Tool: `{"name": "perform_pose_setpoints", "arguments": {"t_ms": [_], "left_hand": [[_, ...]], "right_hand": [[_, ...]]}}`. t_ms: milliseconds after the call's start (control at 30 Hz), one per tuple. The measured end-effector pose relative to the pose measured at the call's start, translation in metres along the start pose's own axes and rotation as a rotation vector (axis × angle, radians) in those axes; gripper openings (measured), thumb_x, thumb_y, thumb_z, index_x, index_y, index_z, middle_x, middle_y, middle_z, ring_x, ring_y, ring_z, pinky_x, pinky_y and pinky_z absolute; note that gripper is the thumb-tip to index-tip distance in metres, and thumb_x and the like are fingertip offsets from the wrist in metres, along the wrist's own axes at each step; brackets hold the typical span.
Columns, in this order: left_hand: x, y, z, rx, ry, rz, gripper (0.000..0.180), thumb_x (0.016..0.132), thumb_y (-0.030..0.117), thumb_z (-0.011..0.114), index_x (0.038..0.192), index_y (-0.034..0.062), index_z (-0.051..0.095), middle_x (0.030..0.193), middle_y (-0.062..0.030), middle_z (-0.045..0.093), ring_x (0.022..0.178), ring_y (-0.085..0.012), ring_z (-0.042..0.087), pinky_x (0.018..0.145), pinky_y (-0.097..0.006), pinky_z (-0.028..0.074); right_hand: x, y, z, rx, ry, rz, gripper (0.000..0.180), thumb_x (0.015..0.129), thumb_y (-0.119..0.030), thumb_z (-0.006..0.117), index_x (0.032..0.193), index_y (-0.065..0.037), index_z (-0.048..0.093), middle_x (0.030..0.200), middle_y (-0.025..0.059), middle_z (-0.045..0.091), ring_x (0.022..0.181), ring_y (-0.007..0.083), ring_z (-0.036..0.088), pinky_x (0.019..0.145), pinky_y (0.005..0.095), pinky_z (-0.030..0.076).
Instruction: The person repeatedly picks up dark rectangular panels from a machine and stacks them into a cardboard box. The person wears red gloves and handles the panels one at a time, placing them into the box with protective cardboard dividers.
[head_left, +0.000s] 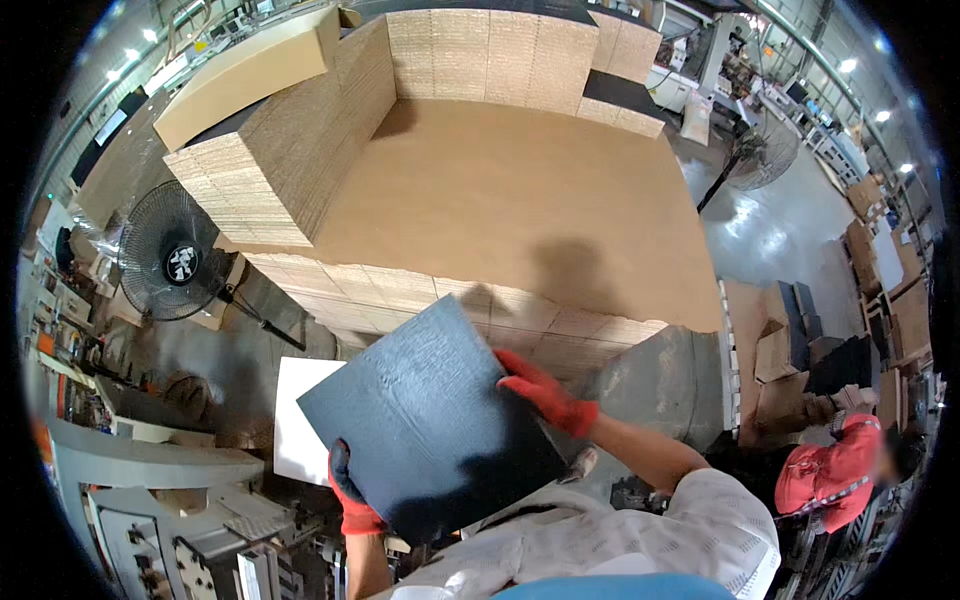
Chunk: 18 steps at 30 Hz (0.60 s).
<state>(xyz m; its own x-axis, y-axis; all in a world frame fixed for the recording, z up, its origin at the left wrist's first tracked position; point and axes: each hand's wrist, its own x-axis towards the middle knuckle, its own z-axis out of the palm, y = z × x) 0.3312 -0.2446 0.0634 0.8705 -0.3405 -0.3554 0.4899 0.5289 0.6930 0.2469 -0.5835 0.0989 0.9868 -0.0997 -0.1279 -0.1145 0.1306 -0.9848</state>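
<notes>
A square black board [430, 425] with a textured, slightly glossy face is held tilted in front of my body. My left hand [352, 490], in a red glove with dark fingers, grips its lower left edge, thumb over the face. At the right edge my right hand [545, 392], also gloved in red, holds on; its far fingers are partly hidden by the board. Just ahead stands a broad stack of light-edged boards covered with brown paper [520, 190]. Taller board stacks [490, 55] rise along its back and left sides.
A black standing fan [180, 260] is left of the stack, another fan [760, 155] at the far right. A white panel [300, 420] shows behind the board, with grey machinery [150, 470] at lower left. A person in red [830, 470] is at lower right, near cartons [780, 340].
</notes>
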Motion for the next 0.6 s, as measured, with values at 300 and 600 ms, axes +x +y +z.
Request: {"name": "perform_pose_setpoints", "arguments": {"t_ms": [300,600], "left_hand": [[-0.038,-0.076,0.248,0.015,-0.25,-0.125,0.056,0.093,0.043,0.066,0.136,0.0068,0.058,0.13,-0.0121,0.063,0.115,-0.0267,0.061,0.1,-0.043,0.049],[-0.076,-0.227,0.489,0.211,-0.436,-0.292,0.049,0.092,0.044,0.068,0.124,0.0066,0.065,0.114,-0.0093,0.071,0.1,-0.0212,0.069,0.09,-0.037,0.057]], "right_hand": [[-0.145,-0.045,-0.18,0.0,0.321,-0.362,0.053,0.1,-0.027,0.054,0.143,0.004,0.05,0.137,0.0133,0.059,0.124,0.0218,0.053,0.107,0.0355,0.04],[-0.309,-0.001,-0.406,0.088,0.611,-0.665,0.054,0.103,-0.045,0.053,0.137,-0.003,0.053,0.127,0.0077,0.06,0.117,0.0196,0.056,0.101,0.0391,0.047]]}}
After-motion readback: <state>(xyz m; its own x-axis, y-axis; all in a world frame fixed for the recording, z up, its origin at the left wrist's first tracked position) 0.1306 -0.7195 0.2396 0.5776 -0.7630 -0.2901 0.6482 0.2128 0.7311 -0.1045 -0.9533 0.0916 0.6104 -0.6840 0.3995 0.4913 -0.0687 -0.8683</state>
